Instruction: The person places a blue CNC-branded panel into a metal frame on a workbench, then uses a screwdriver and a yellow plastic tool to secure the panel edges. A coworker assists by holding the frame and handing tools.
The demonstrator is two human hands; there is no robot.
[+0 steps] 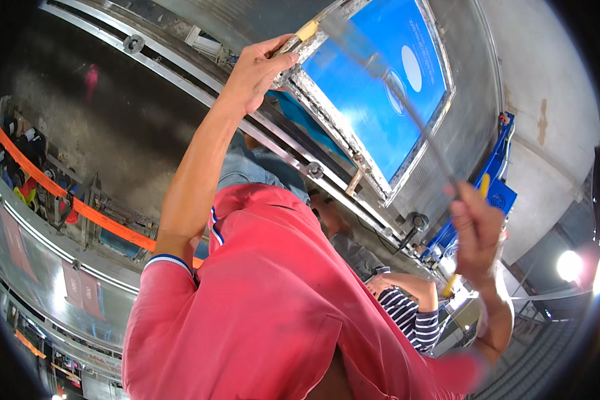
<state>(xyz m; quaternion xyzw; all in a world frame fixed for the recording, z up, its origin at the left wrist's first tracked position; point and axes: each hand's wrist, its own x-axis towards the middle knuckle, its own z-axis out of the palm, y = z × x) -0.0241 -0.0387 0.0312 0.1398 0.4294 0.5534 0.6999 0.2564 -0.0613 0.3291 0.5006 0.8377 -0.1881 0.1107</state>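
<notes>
My left hand (253, 77) is closed on the near left corner of a screen-printing frame (333, 117), its thumb on top beside a strip of yellow tape (307, 30). The frame's rim is worn and crusted with white and dark residue. Its face is a glossy blue mesh (347, 127) with pale oval shapes. Over the blue face slants a long, thin grey tool (423, 127), smeared by motion, with a wider flat far end. My right hand (477, 233) grips its near end at the right. A yellow bar shows behind that hand; whether I hold it is unclear.
A grey metal table with a rail (273, 140) runs along my front. A blue metal fixture (503, 193) stands at the right. Close by on my right is a person in a striped shirt (407, 313). Far left, an orange rail (113, 223) borders another long table.
</notes>
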